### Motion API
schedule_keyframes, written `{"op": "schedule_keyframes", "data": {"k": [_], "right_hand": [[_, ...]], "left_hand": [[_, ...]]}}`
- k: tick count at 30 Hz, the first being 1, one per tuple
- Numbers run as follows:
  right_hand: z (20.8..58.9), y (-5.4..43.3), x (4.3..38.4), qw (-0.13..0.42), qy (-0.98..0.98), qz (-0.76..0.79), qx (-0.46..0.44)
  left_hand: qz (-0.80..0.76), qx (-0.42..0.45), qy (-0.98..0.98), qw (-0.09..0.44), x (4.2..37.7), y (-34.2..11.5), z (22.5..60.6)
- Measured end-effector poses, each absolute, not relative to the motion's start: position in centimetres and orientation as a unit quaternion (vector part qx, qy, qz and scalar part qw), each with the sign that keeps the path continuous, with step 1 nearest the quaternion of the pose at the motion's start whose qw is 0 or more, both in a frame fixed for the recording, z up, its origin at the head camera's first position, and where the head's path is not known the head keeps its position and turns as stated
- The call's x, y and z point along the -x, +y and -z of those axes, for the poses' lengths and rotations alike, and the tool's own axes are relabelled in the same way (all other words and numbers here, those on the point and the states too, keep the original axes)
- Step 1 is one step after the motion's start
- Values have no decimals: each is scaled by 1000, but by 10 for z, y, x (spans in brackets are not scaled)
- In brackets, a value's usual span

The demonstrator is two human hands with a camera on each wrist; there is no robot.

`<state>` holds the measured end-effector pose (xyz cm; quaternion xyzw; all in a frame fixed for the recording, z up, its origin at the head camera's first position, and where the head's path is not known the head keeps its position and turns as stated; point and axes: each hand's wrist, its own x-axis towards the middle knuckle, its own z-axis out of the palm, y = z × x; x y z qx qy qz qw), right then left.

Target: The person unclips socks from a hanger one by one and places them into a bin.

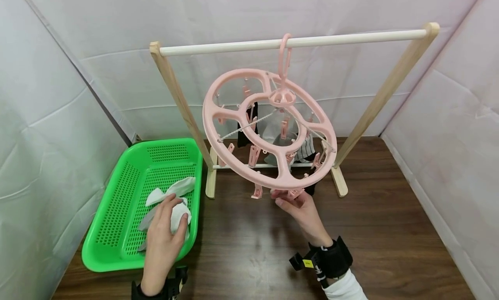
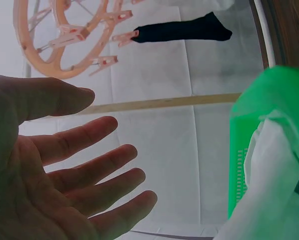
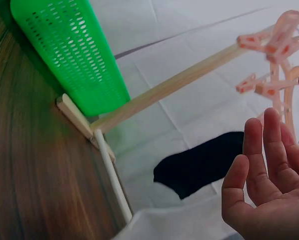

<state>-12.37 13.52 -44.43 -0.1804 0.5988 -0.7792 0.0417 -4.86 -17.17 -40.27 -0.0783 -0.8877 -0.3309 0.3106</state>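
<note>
While L hand (image 1: 164,233) is over basket (image 1: 117,204), fingers (image 2: 97,163) apart, R hand (image 1: 302,210) at clip (image 1: 295,193), grip unclear

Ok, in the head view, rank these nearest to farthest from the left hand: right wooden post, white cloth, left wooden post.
From the left hand:
1. White cloth, by its fingers in the green basket.
2. Left wooden post, beyond the basket.
3. Right wooden post, across the rack.

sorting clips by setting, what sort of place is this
Probably a small staged booth for laundry work: creased white sheeting covers three sides, a round pink plastic clip hanger hangs from a round white bar, and a green perforated plastic basket holds white and grey cloth pieces.
</note>
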Motion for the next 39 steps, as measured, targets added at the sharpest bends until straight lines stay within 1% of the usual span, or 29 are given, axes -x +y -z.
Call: {"op": "schedule_keyframes", "data": {"k": [6,9,16,21,24,28,34,39], "right_hand": [[456,148,124,51,623,762,171],[459,161,126,47,645,744,166],[458,195,135,0,708,690,150],[456,209,137,-12,715,686,133],[456,212,137,-18,715,687,127],[460,211,140,-24,710,689,143],[467,204,144,-8,686,706,179],[464,195,148,-6,687,712,144]], "left_hand": [[333,87,-889,304,48,-166,403],[329,85,-892,298,47,-165,404],[324,80,-898,287,47,-163,406],[324,82,-898,287,46,-162,406],[322,85,-898,286,46,-162,406],[323,85,-900,279,46,-160,406],[334,85,-903,256,46,-156,409],[335,92,-906,243,45,-152,414]]}}
